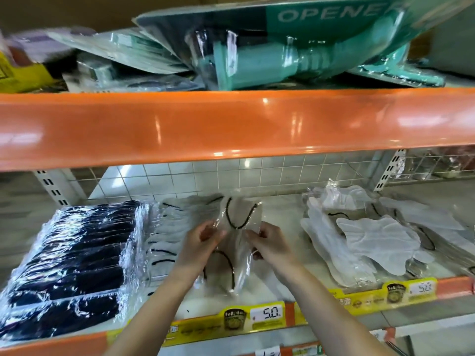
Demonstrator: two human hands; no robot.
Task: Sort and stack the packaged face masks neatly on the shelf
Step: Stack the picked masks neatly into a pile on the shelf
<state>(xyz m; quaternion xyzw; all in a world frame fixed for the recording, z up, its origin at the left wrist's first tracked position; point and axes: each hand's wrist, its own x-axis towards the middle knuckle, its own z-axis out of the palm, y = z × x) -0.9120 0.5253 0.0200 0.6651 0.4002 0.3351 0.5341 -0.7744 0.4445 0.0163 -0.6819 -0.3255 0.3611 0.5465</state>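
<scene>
Head view: orange-edged shelf (231,124), wire-grid back, both hands (203,242) (270,242) pinching a beige mask packet (240,222).

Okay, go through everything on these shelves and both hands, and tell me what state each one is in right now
Left hand: grips the held mask packet.
Right hand: grips the same packet.
Held mask packet: lifted above the shelf, sealed, crinkled.
Black mask packets: stacked in an overlapping row, wrapped.
White mask packets: loose, untidy pile.
Teal opener pack: tilted on the upper shelf.
Price tag: reads 5.0.
</scene>
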